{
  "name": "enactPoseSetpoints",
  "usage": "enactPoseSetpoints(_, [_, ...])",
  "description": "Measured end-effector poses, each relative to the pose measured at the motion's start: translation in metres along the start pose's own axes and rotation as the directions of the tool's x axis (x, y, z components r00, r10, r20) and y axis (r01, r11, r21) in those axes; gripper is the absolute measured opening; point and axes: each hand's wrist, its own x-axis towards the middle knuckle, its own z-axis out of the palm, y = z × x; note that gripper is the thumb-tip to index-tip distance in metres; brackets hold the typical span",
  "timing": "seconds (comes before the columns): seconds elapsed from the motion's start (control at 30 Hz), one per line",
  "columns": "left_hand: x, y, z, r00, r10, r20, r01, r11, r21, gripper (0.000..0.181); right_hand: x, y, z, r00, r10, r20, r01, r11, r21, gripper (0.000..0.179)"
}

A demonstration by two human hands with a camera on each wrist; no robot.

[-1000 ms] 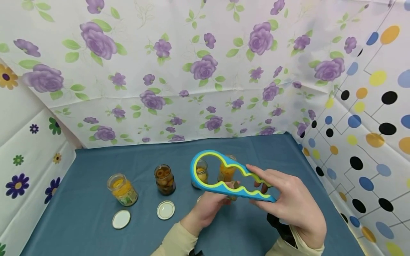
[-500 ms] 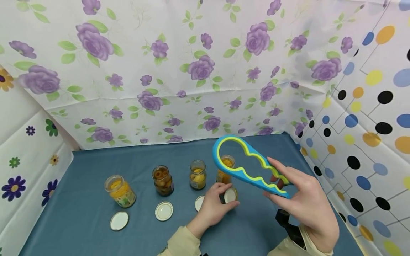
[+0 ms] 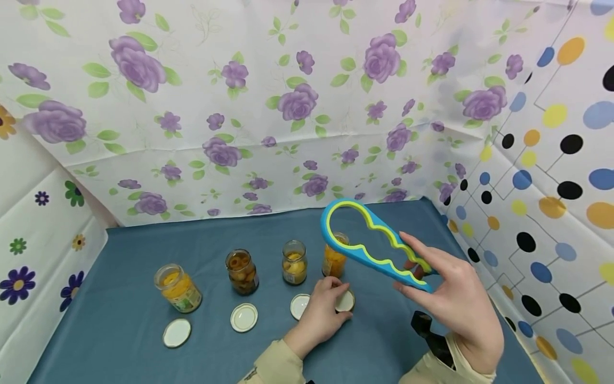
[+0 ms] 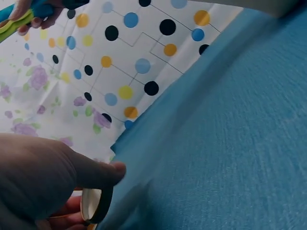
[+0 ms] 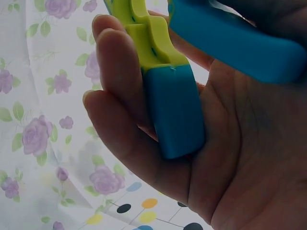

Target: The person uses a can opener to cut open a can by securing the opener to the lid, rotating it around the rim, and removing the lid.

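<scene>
My left hand (image 3: 318, 314) pinches a round metal lid (image 3: 344, 303) between thumb and fingers, low over the blue cloth. The lid's pale inner face is turned up; whether it touches the cloth I cannot tell. In the left wrist view the lid (image 4: 91, 203) appears edge-on below the thumb. Just behind that hand stands a lidless glass jar (image 3: 334, 264) with orange contents. Raised at the right, my right hand (image 3: 458, 301) grips the handles of a blue and lime-green jar opener (image 3: 371, 261). Its loop partly overlaps the orange jar, and its jaws stand apart around nothing.
Further left stand three more uncovered jars: one with yellow fruit (image 3: 295, 266), one with brown contents (image 3: 242, 274) and a yellow one (image 3: 181, 290). Lids lie before them: a near lid (image 3: 299, 306), a middle lid (image 3: 244, 318), a left lid (image 3: 176, 333). Patterned sheets (image 3: 307, 160) enclose the table.
The left hand has lowered the lid toward the cloth before the orange jar. The right hand has drawn the jar opener to the right and up, away from the left hand.
</scene>
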Motion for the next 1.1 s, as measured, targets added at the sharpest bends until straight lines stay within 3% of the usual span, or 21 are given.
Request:
enactPoseSetpoints(0.2, [0.003,0.004,0.005,0.999,0.035,0.001,-0.035,0.99,0.137,0.059,0.001,0.0,0.001,1.0,-0.004,0.009,0.004,1.0,-0.007,0.102])
enactPoseSetpoints(0.33, [0.002,0.005,0.008,0.999,0.037,-0.012,-0.034,0.985,0.168,0.055,0.0,0.0,0.001,1.0,-0.009,0.016,0.009,1.0,-0.011,0.102])
enactPoseSetpoints(0.8, [0.0,0.002,0.009,0.998,0.055,-0.016,-0.052,0.988,0.148,0.053,0.003,-0.001,0.003,0.999,-0.028,0.038,0.028,1.0,-0.012,0.1])
enactPoseSetpoints(0.97, [-0.003,0.005,-0.001,0.995,0.103,-0.005,-0.101,0.985,0.141,0.053,0.004,-0.001,0.005,0.999,-0.019,0.047,0.02,1.0,-0.013,0.099])
enactPoseSetpoints(1.1, [-0.01,0.011,-0.024,0.99,0.136,-0.03,-0.134,0.988,0.075,0.048,0.006,0.002,0.005,1.0,-0.002,0.026,0.003,1.0,-0.02,0.099])
